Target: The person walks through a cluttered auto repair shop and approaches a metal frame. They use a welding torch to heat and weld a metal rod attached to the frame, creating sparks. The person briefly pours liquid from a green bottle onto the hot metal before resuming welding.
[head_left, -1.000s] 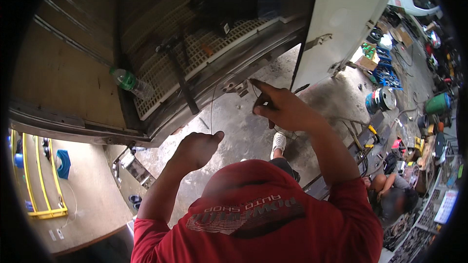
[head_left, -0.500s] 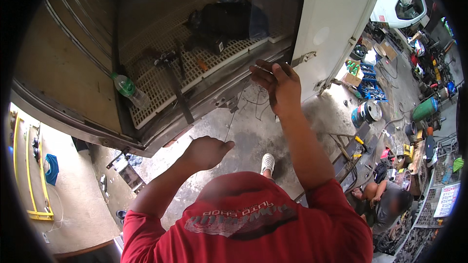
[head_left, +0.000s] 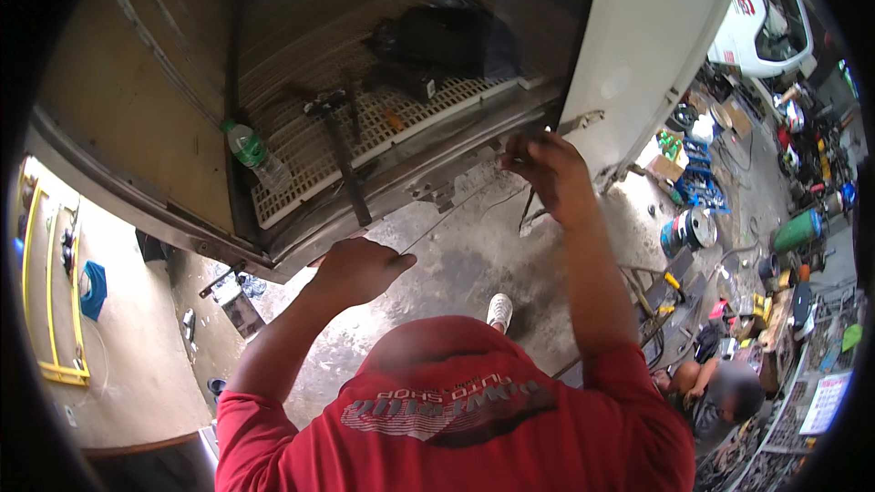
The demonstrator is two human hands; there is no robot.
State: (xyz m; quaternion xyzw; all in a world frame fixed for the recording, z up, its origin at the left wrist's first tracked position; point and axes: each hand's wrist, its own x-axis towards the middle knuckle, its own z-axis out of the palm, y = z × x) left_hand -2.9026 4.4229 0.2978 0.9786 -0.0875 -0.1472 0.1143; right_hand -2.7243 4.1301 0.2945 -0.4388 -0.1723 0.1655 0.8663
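Head view: a thin wire slants from the left fist up toward the right fingers

The left hand (head_left: 360,271) is the nearer one to the thin wire (head_left: 436,226). Its fingers are curled into a fist with the thumb lying along the top, and the wire comes out at the thumb tip, so the fist appears to be clamped on its lower end. From there the wire's long axis runs away from the person and to the right, crossing the view of the concrete floor (head_left: 447,269) just below a metal bracket (head_left: 436,189) on the sill. Whether wire and bracket touch cannot be told.

The right hand (head_left: 554,178) is raised farther from the body, near the sill and the white door (head_left: 643,46). Its fingers are bent, the tips dark and close together. The wire points toward them from the lower left but grows too faint to follow; whether they pinch its upper end cannot be told.

As a judgement, the relation that matters most is this diagonal: the left fist governs the lower end, while the upper end lies toward the right fingertips, with the bracket beside the line between them. A hammer-like tool (head_left: 344,164) lies across the sill, left of the bracket, and a clear bottle (head_left: 255,153) with a green label rests farther left, apart from both hands.
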